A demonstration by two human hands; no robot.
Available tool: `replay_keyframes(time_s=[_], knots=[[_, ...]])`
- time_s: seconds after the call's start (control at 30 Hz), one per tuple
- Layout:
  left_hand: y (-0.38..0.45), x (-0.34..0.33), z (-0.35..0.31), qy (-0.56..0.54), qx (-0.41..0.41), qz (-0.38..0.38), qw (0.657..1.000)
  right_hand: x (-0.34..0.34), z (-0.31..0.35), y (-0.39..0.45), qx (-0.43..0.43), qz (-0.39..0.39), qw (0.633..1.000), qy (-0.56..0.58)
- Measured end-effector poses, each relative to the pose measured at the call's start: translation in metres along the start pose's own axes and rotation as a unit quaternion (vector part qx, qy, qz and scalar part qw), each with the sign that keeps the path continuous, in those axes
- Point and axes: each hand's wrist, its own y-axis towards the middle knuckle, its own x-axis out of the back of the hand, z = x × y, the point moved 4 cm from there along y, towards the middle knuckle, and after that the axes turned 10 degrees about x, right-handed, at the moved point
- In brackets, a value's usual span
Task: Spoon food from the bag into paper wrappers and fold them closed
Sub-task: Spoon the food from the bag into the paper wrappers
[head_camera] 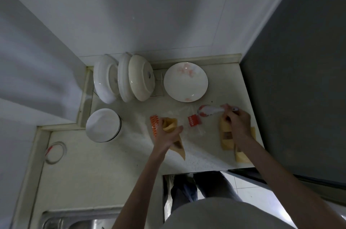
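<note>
My left hand (167, 133) grips an open yellow paper wrapper (169, 125) whose pointed end reaches down toward the counter's front edge. A clear plastic bag (189, 122) with a red label lies on the counter between my hands. My right hand (237, 122) pinches the handle of a white spoon with a red pattern (209, 111), its bowl pointing left just above the bag. Several yellow wrappers (227, 142) lie under and beside my right wrist. An orange patterned packet (154, 125) sits left of the held wrapper.
A flowered white plate (185, 81) lies flat at the back. Upright plates (129, 79) stand in a rack at the back left. An overturned white bowl (103, 124) sits left. A dark appliance (299, 79) borders the counter on the right, a sink (78, 221) lies front left.
</note>
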Motion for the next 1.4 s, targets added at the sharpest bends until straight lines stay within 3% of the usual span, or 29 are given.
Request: replay_keyframes(time_s=[0.2,0.3,0.4,0.5,0.63,0.73,0.9,1.07,1.2,1.3,1.4], knots=[[-0.006,-0.002,-0.002,0.016,0.048,-0.027,0.998,-0.01,0.014,0.002,0.072,0.094,0.985,-0.122],[-0.011,-0.011,-0.01,0.028,0.032,-0.03,0.999,-0.016,0.013,-0.009,0.111,0.185,0.96,-0.176],[-0.014,-0.025,-0.018,0.049,0.011,0.0,0.999,-0.019,0.001,-0.027,0.103,0.276,0.925,-0.24],[-0.017,-0.038,-0.021,0.05,0.004,0.045,0.998,-0.021,-0.008,-0.045,0.109,0.318,0.904,-0.264],[-0.021,-0.051,-0.016,0.064,-0.031,0.098,0.993,-0.024,-0.016,-0.059,0.123,0.296,0.897,-0.303],[-0.025,-0.057,-0.015,0.064,-0.059,0.113,0.99,-0.019,-0.02,-0.056,0.125,0.239,0.915,-0.299],[-0.022,-0.052,0.002,0.031,-0.054,0.082,0.995,-0.007,-0.029,-0.044,0.094,0.21,0.92,-0.317],[-0.011,-0.062,0.018,0.092,-0.044,0.033,0.994,0.003,-0.044,-0.037,0.06,0.201,0.918,-0.335],[-0.001,-0.077,0.026,0.129,-0.036,0.041,0.99,0.017,-0.061,-0.025,0.018,0.179,0.911,-0.37],[0.003,-0.08,0.03,0.254,-0.099,0.027,0.962,0.021,-0.07,-0.018,0.001,0.184,0.92,-0.347],[0.012,-0.074,0.046,0.424,-0.132,0.028,0.896,0.022,-0.079,-0.01,0.0,0.191,0.918,-0.348]])
